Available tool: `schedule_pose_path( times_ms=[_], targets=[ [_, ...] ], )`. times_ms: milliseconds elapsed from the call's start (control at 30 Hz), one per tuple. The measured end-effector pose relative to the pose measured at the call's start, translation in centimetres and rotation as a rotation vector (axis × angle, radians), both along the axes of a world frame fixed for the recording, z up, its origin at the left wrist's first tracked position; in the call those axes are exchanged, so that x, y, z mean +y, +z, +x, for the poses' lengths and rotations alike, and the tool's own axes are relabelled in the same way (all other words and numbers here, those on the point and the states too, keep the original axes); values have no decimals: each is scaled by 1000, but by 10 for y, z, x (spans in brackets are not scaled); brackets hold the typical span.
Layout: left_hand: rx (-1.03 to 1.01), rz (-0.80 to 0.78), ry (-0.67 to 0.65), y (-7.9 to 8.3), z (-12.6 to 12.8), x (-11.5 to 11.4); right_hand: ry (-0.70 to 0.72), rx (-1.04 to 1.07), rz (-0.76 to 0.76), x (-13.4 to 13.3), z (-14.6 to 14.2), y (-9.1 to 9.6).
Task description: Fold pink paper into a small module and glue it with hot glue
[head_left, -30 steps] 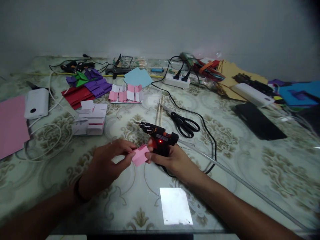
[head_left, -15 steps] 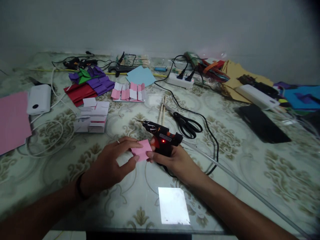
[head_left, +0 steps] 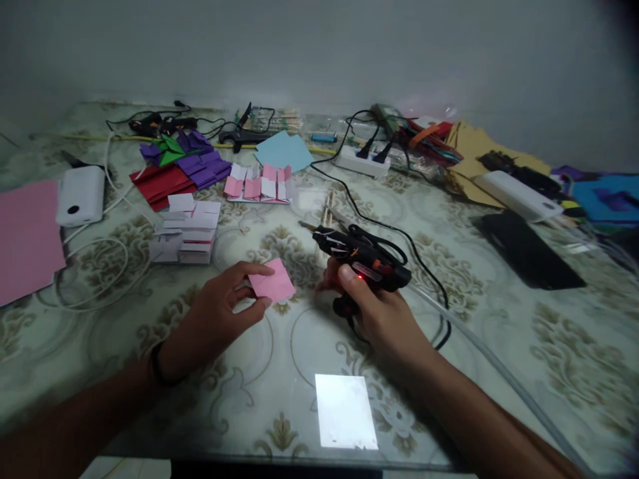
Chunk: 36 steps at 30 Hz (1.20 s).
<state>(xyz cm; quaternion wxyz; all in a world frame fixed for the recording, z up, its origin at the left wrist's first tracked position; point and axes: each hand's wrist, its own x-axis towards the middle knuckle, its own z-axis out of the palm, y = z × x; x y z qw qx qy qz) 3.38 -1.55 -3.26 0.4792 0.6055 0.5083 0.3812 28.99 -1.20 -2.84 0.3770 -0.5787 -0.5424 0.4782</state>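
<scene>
A small folded pink paper (head_left: 273,282) is pinched along its left side between the thumb and fingers of my left hand (head_left: 224,303). My right hand (head_left: 382,309) is wrapped around the handle of a black hot glue gun (head_left: 359,256), whose nozzle points up and to the left. A red light glows on the gun's side. From its rear runs a long clear glue stick (head_left: 494,362). Behind the gun, partly hidden by it, lie black-handled scissors (head_left: 382,241) and thin wooden sticks (head_left: 328,209).
Folded white and pink papers (head_left: 187,229) lie to the left, with a pink-and-white folded strip (head_left: 258,185) beyond. A white power strip (head_left: 362,161) sits at the back. On the right are a black phone (head_left: 532,251) and a white power bank (head_left: 519,195). The gun's black cable (head_left: 419,249) loops across the table.
My right hand has let go of the pink paper and moved right with the glue gun, its grip now showing the thumb on the gun. The paper stays in my left hand.
</scene>
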Motion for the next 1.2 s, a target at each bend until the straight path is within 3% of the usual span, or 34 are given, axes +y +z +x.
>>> schedule_pose_path(
  times_ms=[67,267,567,1200],
  targets=[
    [-6,-17,6,2,0,1,13,23,-44,0,4,4],
    [-62,-20,-28,9,2,2,223,62,-87,-1,-2,21],
    [34,18,-20,7,2,1,342,-56,16,1,-6,15],
    [74,18,-61,6,1,0,368,-67,-23,1,-8,13]
  ],
)
